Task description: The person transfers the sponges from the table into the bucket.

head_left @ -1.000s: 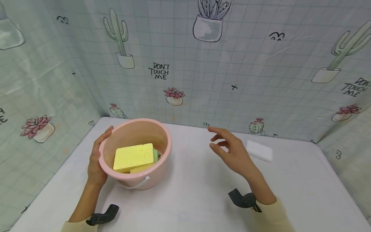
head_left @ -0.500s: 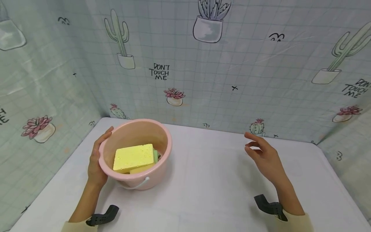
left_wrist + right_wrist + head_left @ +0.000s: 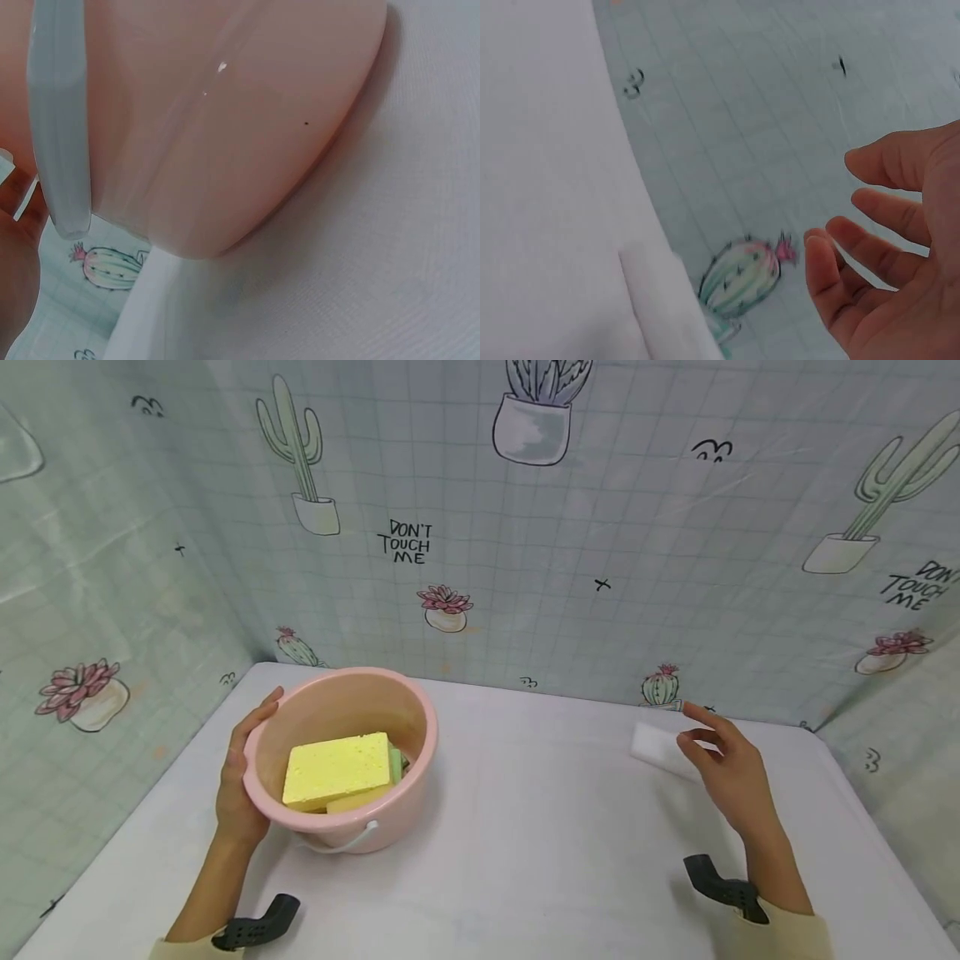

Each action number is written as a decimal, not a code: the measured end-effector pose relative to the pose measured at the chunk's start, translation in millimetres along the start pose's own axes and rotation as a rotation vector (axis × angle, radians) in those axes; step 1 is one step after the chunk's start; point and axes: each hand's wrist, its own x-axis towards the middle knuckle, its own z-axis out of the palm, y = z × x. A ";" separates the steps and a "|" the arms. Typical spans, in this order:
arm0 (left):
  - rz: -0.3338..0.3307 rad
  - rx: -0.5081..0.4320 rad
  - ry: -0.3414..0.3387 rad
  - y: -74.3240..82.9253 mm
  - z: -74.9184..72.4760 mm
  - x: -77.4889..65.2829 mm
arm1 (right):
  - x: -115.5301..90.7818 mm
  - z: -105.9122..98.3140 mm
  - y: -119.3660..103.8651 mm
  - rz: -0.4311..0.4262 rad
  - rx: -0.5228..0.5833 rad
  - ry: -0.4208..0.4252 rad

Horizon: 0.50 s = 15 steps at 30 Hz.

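My left hand (image 3: 240,777) holds the left side of a pink bucket (image 3: 405,814), its fingers following the outer wall below the rim. The thumb is hidden in the head view. Inside the bucket lie a yellow sponge (image 3: 337,768), another yellow block under it, and a bit of something green (image 3: 395,766). My right hand (image 3: 731,772) hovers over the right part of the table, fingers loosely bent with nothing between them. Just left of its fingertips, partly covered by them, lies a flat white block (image 3: 660,747). In the right wrist view the white block (image 3: 671,307) is apart from the fingers.
The white table (image 3: 525,860) ends at a cloth backdrop (image 3: 480,543) with cactus drawings, which rises behind it and at both sides. A white handle (image 3: 352,839) hangs at the bucket's front.
My right hand has moved right, passing over the white block, which shows again at its left. The left hand keeps its place on the bucket. The head view has shifted slightly.
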 end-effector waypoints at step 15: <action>0.015 -0.043 -0.017 0.0 0.7 1.3 | -6.6 -18.2 70.0 0.369 -0.031 0.100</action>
